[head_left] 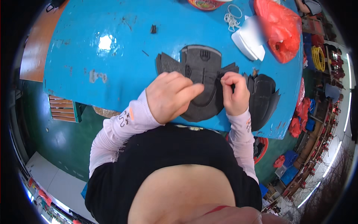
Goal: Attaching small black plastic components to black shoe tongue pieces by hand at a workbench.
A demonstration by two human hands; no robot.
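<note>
A dark grey, padded-looking piece (203,72) with a rounded end and a curved groove lies on the blue table in front of me. Thin black flaps (169,63) fan out at its left side, and more show at its right. My left hand (173,95) is closed over its left edge, fingers curled and thumb pointing right; what is inside, if anything, is hidden. At the right edge, my right hand (235,93) pinches with thumb and forefinger, and I cannot make out what is between them. Beside it lies a stack of similar dark pieces (263,95).
The blue table (112,71) has a small black coil-like item (153,28) on it. Toward the far right are a white box (248,41), white cord (232,22), a red plastic bag (281,30) and a red bowl (209,4). A red tub (264,149) stands below the right edge.
</note>
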